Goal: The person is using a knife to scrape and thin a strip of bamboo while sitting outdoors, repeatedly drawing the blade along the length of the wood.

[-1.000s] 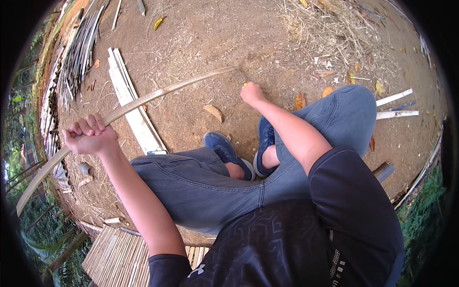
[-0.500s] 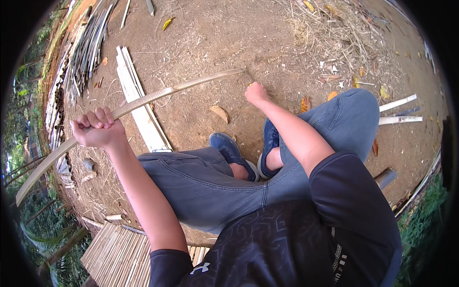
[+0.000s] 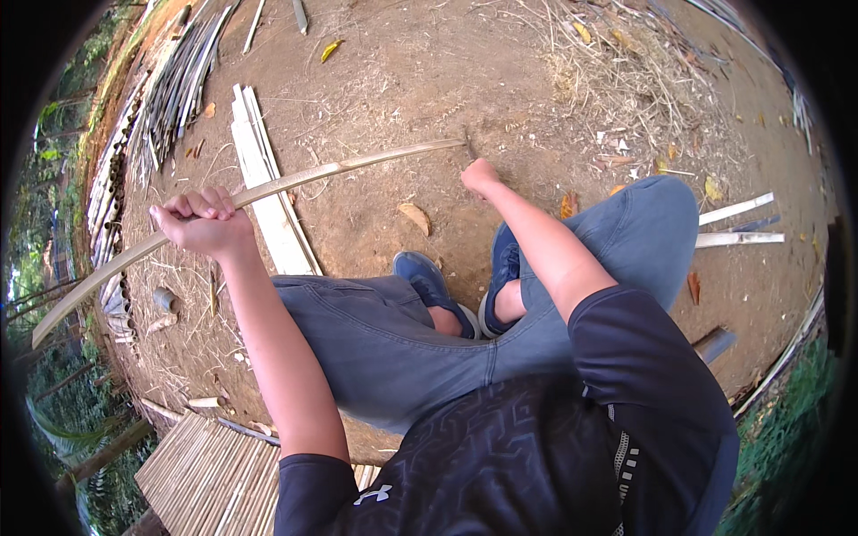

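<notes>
My left hand (image 3: 207, 225) is closed around a long, curved bamboo strip (image 3: 335, 167), gripping it left of its middle. One end of the strip passes below and behind that hand to the far left; the other reaches across in front of my knees. There, a thin dark blade (image 3: 469, 147), which looks like a knife's, meets the strip's tip. My right hand (image 3: 483, 176) is closed just below the blade, its fingers wrapped around what must be the handle, which is hidden. Beneath both hands lies bare brown soil.
Split pale bamboo slats (image 3: 259, 170) lie beyond my left knee. A pile of dark strips (image 3: 183, 85) is at the far left, and dry straw (image 3: 617, 62) at the far right. More pale slats (image 3: 740, 239) lie right of my knee. A bamboo-slat platform (image 3: 210, 473) stands lower left.
The strip lies slightly flatter, its left end having risen in view. Both hands keep their grips and have shifted slightly to the right, as the whole view has turned a little.
</notes>
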Motion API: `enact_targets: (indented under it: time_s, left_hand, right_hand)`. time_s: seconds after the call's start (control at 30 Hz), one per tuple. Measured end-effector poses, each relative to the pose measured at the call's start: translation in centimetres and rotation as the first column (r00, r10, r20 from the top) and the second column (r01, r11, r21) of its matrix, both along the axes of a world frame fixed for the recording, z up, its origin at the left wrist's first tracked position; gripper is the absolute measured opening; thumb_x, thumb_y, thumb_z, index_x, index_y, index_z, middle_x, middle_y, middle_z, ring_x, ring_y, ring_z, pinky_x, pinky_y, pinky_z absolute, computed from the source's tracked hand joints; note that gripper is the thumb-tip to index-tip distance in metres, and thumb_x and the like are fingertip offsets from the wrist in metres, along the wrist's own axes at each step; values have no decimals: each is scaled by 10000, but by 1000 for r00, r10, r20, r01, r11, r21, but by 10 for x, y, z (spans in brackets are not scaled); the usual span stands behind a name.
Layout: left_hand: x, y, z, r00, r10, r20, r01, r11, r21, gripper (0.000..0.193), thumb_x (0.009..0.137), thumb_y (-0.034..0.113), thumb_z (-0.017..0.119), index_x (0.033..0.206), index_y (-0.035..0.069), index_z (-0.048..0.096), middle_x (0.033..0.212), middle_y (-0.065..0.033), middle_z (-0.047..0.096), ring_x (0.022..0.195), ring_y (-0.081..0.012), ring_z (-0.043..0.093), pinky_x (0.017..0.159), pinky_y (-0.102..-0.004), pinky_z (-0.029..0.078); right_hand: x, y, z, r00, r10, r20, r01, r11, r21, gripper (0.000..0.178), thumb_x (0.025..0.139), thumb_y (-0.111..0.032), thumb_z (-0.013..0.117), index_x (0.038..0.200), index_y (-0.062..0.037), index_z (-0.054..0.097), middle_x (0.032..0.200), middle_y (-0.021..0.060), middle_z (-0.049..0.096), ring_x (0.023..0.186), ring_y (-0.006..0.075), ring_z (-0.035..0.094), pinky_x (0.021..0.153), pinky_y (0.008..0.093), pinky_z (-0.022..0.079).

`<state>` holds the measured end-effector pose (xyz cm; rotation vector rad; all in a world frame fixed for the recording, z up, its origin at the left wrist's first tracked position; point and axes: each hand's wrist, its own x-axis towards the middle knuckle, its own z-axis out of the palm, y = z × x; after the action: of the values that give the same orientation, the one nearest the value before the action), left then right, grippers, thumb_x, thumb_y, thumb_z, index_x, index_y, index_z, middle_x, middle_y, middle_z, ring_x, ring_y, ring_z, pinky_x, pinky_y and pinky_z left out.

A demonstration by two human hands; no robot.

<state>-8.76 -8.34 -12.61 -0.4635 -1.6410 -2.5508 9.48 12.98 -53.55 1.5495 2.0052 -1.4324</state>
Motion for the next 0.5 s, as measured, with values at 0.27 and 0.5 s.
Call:
enact_targets:
  time_s: [0.27, 0.5]
  left_hand:
    - [-10, -12, -2, 999, 22, -49, -26, 997, -77, 622, 842, 781, 344, 758, 165, 368, 438, 42, 361, 360, -103, 419, 363, -246, 391]
    - [-15, -5, 3, 992, -112, -56, 109, 993, -49, 858, 734, 910, 40, 644, 128, 383, 448, 21, 328, 371, -116, 344, 381, -257, 303]
  right_hand:
    - [3, 7, 27, 995, -64, -79, 55, 992, -112, 444, 979, -332, 488, 824, 44, 666, 717, 199, 673, 576, 305, 664, 539, 435, 509]
    - [0, -10, 149, 952, 201, -230, -173, 975, 138, 440, 1028, -378, 433, 1158, 14, 586, 1131, 239, 647, 1070, 332, 634, 932, 466, 473]
